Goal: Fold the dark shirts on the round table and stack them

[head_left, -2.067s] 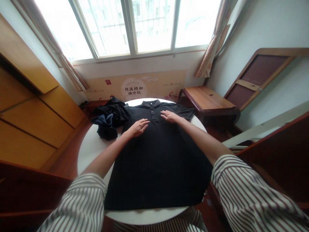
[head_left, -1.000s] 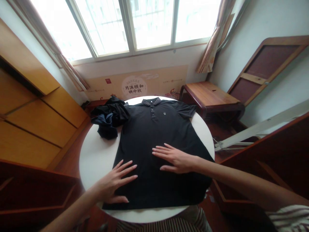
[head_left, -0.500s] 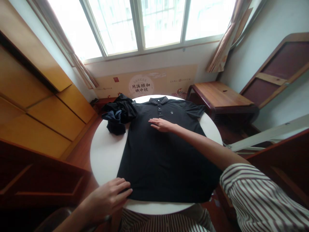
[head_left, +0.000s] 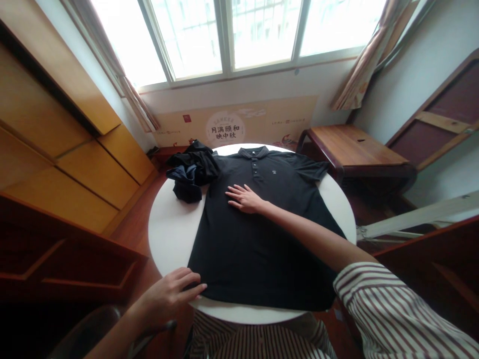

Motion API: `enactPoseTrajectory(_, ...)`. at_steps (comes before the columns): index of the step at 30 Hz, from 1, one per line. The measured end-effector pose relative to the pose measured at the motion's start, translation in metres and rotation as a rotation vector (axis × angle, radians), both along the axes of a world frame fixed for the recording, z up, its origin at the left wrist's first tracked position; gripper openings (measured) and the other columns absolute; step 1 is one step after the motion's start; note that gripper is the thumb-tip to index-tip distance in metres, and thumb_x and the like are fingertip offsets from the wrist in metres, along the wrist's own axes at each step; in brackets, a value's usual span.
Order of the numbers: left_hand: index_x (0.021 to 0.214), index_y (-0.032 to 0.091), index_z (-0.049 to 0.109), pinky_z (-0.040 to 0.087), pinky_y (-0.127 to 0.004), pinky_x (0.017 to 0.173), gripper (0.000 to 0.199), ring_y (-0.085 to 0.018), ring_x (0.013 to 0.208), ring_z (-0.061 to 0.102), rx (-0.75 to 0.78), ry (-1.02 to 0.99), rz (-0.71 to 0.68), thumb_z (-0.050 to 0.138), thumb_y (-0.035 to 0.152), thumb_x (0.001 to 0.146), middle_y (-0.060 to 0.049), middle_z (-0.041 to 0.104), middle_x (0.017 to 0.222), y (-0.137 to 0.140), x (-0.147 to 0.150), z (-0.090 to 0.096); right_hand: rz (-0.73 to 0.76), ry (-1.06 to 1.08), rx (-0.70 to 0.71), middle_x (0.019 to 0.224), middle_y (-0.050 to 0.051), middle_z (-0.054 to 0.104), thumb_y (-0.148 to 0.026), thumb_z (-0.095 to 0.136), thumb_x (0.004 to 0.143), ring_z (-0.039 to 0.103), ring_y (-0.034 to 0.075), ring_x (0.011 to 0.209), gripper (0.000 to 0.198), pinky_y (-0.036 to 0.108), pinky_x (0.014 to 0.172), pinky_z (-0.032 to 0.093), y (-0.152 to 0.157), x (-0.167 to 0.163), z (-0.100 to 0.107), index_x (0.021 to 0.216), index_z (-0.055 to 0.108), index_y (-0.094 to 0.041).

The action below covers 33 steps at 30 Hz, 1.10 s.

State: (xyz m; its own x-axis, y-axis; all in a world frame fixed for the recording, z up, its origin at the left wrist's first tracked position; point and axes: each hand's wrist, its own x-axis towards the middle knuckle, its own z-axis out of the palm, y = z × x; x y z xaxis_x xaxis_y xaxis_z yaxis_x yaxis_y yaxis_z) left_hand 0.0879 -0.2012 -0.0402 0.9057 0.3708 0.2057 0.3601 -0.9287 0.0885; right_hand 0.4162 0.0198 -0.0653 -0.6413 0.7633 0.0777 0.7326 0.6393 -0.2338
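Note:
A dark polo shirt lies spread face up on a round white table, its collar at the far side and its hem near me. At the near left corner, my left hand is closed on the hem, thumb and fingers pinched together over the edge. My right hand rests palm down on the shirt's chest, below the button placket. Its fingers are spread and hold nothing. A crumpled heap of black and navy clothing sits at the table's far left, against the shirt's left sleeve area.
Beyond the table on the right stands a wooden side table. Yellow cabinets line the left wall. Dark red wooden furniture flanks the near left. A window and a printed banner are ahead.
My right hand has slid left and a little toward me across the shirt, and its fingers have spread. My left hand stays at the hem corner. The camera view has shifted slightly.

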Motion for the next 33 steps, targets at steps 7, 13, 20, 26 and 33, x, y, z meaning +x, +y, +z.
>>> enactPoseTrajectory(7,0.138,0.025,0.053,0.055,-0.036,0.084,0.048,-0.02,0.093,0.058,0.032,0.048,0.026,0.047,0.009,0.093,-0.011,0.061,0.107,-0.003,-0.008,-0.008,0.006,-0.025,-0.003,0.161,0.006,0.025,-0.054,0.032,0.101,0.019,0.03,0.149,0.06,0.059,0.119,0.014,0.004,-0.001,0.001,0.153,0.037,-0.025)
enactPoseTrajectory(13,0.137,0.024,0.054,0.055,-0.036,0.085,0.051,-0.021,0.095,0.058,0.021,0.051,0.069,0.05,0.009,0.089,-0.011,0.061,0.108,-0.01,-0.003,0.001,0.0,-0.024,-0.008,0.161,0.006,0.025,-0.056,0.031,0.101,0.018,0.03,0.15,0.061,0.058,0.119,0.013,0.002,-0.001,0.001,0.153,0.036,-0.025)
enactPoseTrajectory(20,0.128,0.015,0.059,0.054,-0.034,0.085,0.049,-0.021,0.094,0.058,0.056,0.131,0.045,0.049,-0.002,0.083,-0.011,0.063,0.106,-0.021,0.008,0.022,0.001,-0.011,0.015,0.161,0.006,0.026,-0.055,0.03,0.101,0.019,0.029,0.15,0.06,0.057,0.119,0.013,0.002,-0.001,-0.002,0.153,0.038,-0.025)
enactPoseTrajectory(26,0.138,0.017,0.047,0.054,-0.035,0.084,0.069,-0.02,0.09,0.059,0.012,0.147,0.258,0.042,-0.01,0.074,-0.008,0.061,0.101,-0.023,0.004,0.0,0.004,-0.014,0.003,0.161,0.006,0.026,-0.054,0.029,0.101,0.02,0.03,0.149,0.06,0.058,0.119,0.014,0.002,0.0,-0.001,0.153,0.037,-0.025)
enactPoseTrajectory(33,0.083,0.021,0.045,0.048,-0.023,0.058,0.026,-0.013,0.061,0.053,-0.097,-0.139,0.368,0.036,-0.003,0.086,0.002,0.052,0.071,-0.038,-0.001,-0.011,-0.016,-0.032,-0.082,0.163,0.006,0.023,-0.054,0.031,0.101,0.018,0.032,0.149,0.059,0.063,0.117,0.014,0.004,-0.006,0.012,0.154,0.035,-0.028)
